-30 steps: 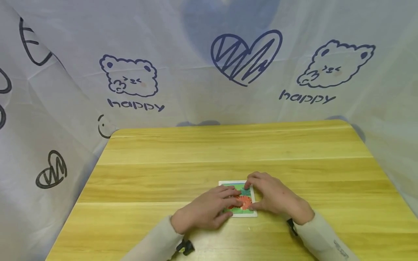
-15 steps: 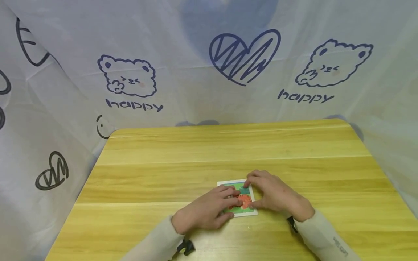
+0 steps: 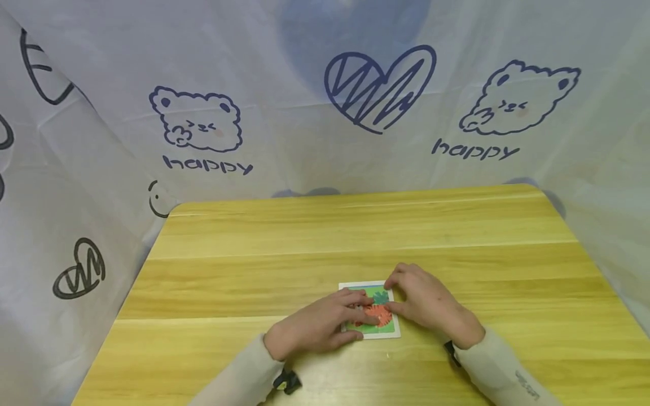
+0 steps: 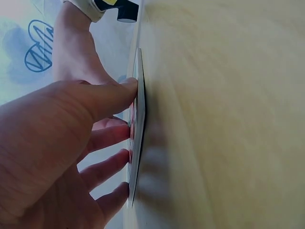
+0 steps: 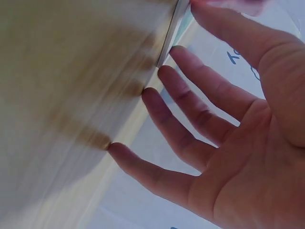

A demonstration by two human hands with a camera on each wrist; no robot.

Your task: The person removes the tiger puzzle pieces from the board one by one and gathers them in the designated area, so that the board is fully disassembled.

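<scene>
A small flat picture board [image 3: 385, 322] lies on the table, with a white border, a green ground and a fringed orange figure. My left hand [image 3: 325, 322] rests over its left part, fingers spread across the picture and thumb at the near border. In the left wrist view the thumb and fingertips touch the face of the thin board [image 4: 138, 129]. At the right border, my right hand [image 3: 426, 299] touches the board with thumb and index finger. Its other fingers [image 5: 162, 107] reach down past the board's edge to the tabletop in the right wrist view.
The wooden table [image 3: 244, 242] has rounded far corners. Behind it hangs a pale cloth [image 3: 299, 141] with drawn bears, hearts and words, and it also runs along both sides. Dark wrist straps [image 3: 288, 382] sit at both cuffs.
My right hand's thumb has slid away from me along the board's right side, and its index finger has shifted to the border. More of the picture shows. My left hand has barely moved.
</scene>
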